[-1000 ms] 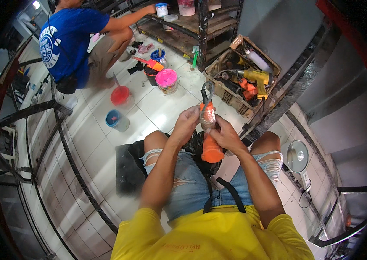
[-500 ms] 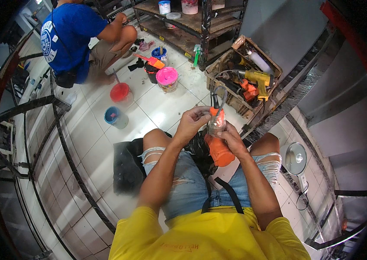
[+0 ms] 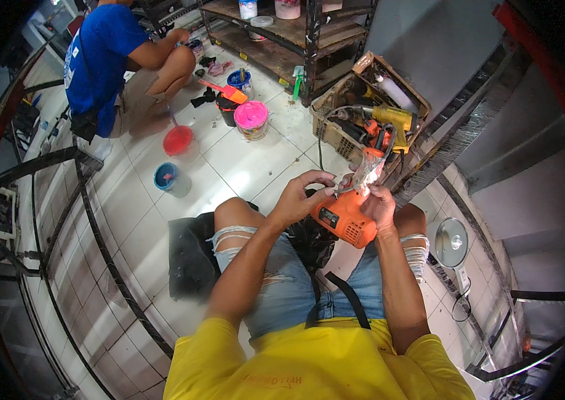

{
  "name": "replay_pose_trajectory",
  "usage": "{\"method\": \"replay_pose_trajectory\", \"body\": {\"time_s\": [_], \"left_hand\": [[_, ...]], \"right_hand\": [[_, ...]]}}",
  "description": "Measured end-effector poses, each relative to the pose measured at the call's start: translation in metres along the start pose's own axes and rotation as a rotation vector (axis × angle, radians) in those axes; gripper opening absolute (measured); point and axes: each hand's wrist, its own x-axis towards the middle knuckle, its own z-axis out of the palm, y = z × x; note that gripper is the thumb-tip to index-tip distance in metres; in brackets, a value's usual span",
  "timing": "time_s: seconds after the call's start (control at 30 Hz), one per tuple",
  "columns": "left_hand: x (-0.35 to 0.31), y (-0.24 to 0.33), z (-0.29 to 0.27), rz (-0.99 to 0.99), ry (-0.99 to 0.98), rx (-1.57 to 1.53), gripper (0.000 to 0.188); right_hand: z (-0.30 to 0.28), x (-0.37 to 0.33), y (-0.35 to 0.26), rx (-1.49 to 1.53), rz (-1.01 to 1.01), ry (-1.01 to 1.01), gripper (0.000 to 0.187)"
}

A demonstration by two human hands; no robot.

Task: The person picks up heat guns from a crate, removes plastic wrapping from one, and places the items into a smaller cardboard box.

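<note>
An orange corded power tool (image 3: 346, 223) with a vented rear end is held above my lap; its exact kind is unclear. Clear plastic wraps its handle (image 3: 368, 175), which points away from me, and a dark cord leaves the handle's end. My right hand (image 3: 381, 210) closes round the base of the handle. On the other side, my left hand (image 3: 304, 200) pinches at the tool's front end, where a small metallic part shows between the fingers. What exactly those fingertips grip is partly hidden.
A crate (image 3: 336, 137) of tools, including a yellow power tool (image 3: 396, 121), stands ahead right. Paint pots, pink (image 3: 251, 120), red (image 3: 178, 141) and blue (image 3: 172, 180), sit on the tiles. A person in blue (image 3: 106, 60) crouches far left. Metal frames (image 3: 112, 253) flank me.
The power tool has turned, its body swinging from lengthwise to across and its handle tilting right toward the crate. My right hand has shifted right; my left moved slightly down beside the tool's front.
</note>
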Motion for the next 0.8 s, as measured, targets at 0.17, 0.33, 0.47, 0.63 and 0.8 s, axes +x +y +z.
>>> {"method": "replay_pose_trajectory", "body": {"time_s": [0.17,0.33,0.47,0.63,0.8], "left_hand": [[0.001,0.007,0.004,0.139,0.053,0.185,0.026],[0.001,0.010,-0.006,0.075,0.280,-0.023,0.022],[0.001,0.004,-0.016,0.090,0.414,0.006,0.025],[-0.004,0.014,-0.014,0.088,0.378,0.148,0.025],[-0.005,0.018,-0.018,0.392,0.183,0.576,0.046]], "right_hand": [[-0.007,-0.001,0.001,0.042,-0.021,0.015,0.065],[-0.014,0.001,0.002,0.142,-0.041,0.031,0.065],[-0.024,0.003,0.003,0.164,-0.092,0.050,0.065],[-0.021,0.000,-0.002,0.238,-0.073,-0.023,0.060],[-0.003,-0.002,-0.010,0.244,-0.126,0.024,0.052]]}}
